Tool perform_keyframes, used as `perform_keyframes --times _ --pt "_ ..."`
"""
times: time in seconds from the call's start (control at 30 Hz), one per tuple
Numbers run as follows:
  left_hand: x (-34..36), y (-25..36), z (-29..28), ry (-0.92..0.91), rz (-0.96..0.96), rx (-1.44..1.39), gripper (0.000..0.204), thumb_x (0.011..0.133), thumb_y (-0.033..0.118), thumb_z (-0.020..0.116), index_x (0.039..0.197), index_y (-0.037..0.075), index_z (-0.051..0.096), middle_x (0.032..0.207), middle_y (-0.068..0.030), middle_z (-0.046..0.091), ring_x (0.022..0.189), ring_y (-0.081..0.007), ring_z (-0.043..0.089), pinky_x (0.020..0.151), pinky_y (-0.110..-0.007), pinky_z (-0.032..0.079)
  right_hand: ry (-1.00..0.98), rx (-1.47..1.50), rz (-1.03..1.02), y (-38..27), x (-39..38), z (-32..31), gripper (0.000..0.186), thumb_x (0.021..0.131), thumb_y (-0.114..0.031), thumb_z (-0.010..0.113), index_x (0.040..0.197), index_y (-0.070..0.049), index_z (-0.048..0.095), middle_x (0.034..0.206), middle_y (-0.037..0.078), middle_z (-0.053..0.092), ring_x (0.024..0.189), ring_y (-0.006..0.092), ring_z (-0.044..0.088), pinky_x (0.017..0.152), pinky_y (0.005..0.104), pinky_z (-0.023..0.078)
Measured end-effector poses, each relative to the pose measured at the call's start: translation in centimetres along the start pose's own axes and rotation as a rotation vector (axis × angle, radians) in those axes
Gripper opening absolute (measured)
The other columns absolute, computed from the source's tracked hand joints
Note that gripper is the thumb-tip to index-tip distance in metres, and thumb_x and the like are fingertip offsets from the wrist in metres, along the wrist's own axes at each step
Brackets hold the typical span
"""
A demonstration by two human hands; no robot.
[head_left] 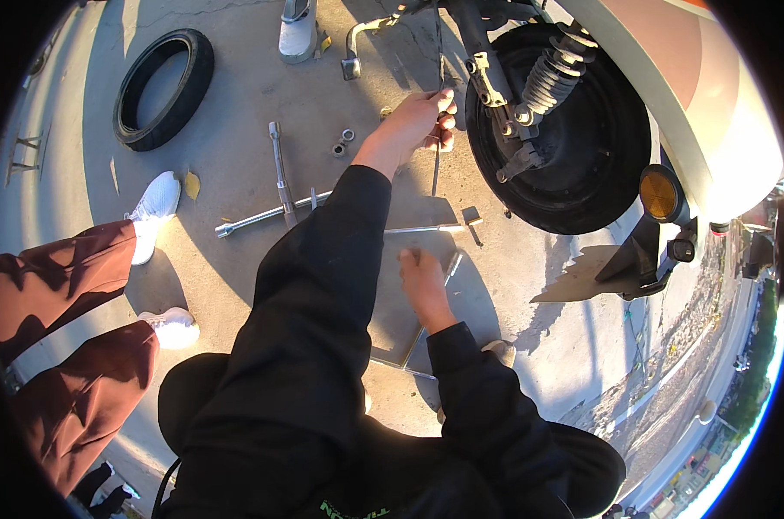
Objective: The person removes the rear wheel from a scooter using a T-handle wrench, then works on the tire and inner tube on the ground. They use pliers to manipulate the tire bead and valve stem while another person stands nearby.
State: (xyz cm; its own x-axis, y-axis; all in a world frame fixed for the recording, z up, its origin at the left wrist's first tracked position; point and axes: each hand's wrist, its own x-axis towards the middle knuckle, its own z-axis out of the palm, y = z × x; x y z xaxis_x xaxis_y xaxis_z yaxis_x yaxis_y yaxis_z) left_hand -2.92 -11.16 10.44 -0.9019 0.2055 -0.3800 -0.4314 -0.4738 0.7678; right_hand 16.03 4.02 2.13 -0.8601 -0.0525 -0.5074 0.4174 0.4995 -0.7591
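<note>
My left hand (pixel 412 130) is closed on a thin dark cable (pixel 438 173) that hangs beside the black wheel (pixel 573 143) of a vehicle. The cable runs up past my fingers toward the axle parts, and its lower end reaches near the ground. Lower down, my right hand (pixel 425 285) has its fingers curled in. Whatever it may hold is hidden. A thin metal rod (pixel 452 266) passes behind it; I cannot tell whether the hand touches it. Just above that hand lies a shiny metal bar (pixel 422 229) with a short crosspiece at its end.
A cross-shaped wheel wrench (pixel 281 173) lies left of my left arm, near loose nuts (pixel 348 135). A loose tyre (pixel 132 99) lies far left. A coil-spring shock absorber (pixel 556 78) stands above the wheel. Another person's white shoes (pixel 156 208) are at left. An orange reflector (pixel 659 192) sticks out at right.
</note>
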Motion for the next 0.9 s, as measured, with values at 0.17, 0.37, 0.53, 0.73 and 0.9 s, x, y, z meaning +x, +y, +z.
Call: perform_keyframes --times 0.17,0.37,0.53,0.73,0.9 --pt "-0.9 -2.1 2.9 0.109 0.075 -0.084 0.026 0.100 0.031 0.068 0.106 0.006 0.061 0.085 -0.0034 0.063 0.066 -0.0173 0.063 0.062 -0.032 0.053 -0.086 0.321 0.281 1.6 0.9 0.2 0.045 0.099 -0.028 0.064 0.128 0.005 0.054 0.100 0.018 0.064 0.091 0.0327 0.062 0.081 0.0428 0.048" --pt "-3.7 1.1 4.4 0.106 0.277 -0.017 0.030 0.099 0.023 0.067 0.118 0.000 0.067 0.080 -0.0056 0.065 0.062 -0.0154 0.062 0.060 -0.029 0.051 0.200 -0.197 -0.599 -1.8 4.9 0.7 0.059 0.095 -0.026 0.071 0.138 0.004 0.044 0.124 0.025 0.059 0.112 0.0331 0.064 0.095 0.0419 0.051" --pt "-2.9 2.1 8.8 0.105 0.423 -0.117 0.026 0.099 0.022 0.064 0.114 0.000 0.068 0.083 -0.0046 0.065 0.070 -0.0146 0.063 0.063 -0.030 0.052 0.545 0.637 -0.074 2.3 4.2 -8.1 0.047 0.099 -0.017 0.061 0.138 0.003 0.048 0.119 0.014 0.066 0.108 0.0231 0.064 0.090 0.0362 0.050" --pt "-1.9 -1.9 14.4 0.383 0.554 -0.103 0.031 0.099 0.017 0.066 0.121 0.007 0.047 0.091 -0.0040 0.059 0.059 -0.0124 0.054 0.058 -0.034 0.052 0.017 0.833 0.166 8.7 -0.2 -16.7 0.041 0.105 -0.030 0.057 0.133 -0.001 0.057 0.118 0.009 0.068 0.103 0.0189 0.068 0.085 0.0331 0.052" --pt "-3.2 -0.6 13.7 0.645 0.676 0.156 0.054 0.092 -0.004 0.060 0.141 0.006 0.039 0.118 -0.0058 0.056 0.095 -0.0181 0.061 0.084 -0.032 0.054 -0.316 0.723 0.533 16.4 -1.8 -21.4 0.026 0.102 -0.023 0.056 0.105 0.000 0.068 0.095 0.013 0.074 0.082 0.0245 0.074 0.066 0.0338 0.058"
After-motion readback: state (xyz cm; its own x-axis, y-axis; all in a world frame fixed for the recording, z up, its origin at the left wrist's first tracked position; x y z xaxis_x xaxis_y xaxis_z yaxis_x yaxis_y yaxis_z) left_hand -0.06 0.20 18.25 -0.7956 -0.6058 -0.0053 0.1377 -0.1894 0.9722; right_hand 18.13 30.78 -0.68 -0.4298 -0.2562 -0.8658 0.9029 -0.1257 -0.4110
